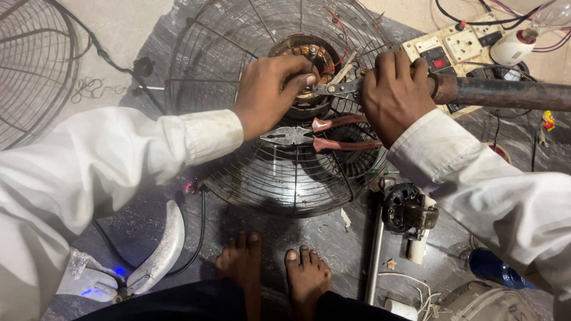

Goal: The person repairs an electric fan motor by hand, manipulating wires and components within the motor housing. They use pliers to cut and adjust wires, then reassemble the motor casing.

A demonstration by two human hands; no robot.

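Observation:
A round wire fan guard (279,178) lies on the dark floor with a fan motor (306,59) showing copper windings at its middle. My left hand (267,92) rests on the motor, fingertips pinching at its edge. My right hand (395,95) grips a small metal cutting tool (336,88) whose jaws point at the motor by the left fingertips. Red wires (342,35) run from the motor. Red-handled pliers (321,135) lie loose on the guard just below both hands.
A second wire guard (33,65) lies at far left. A switch and socket board (458,47), a bulb (529,32) and a rusty pipe (505,92) sit at right. A fan blade (157,249), a small motor (407,208), a metal rod (375,249) and my bare feet (276,270) are below.

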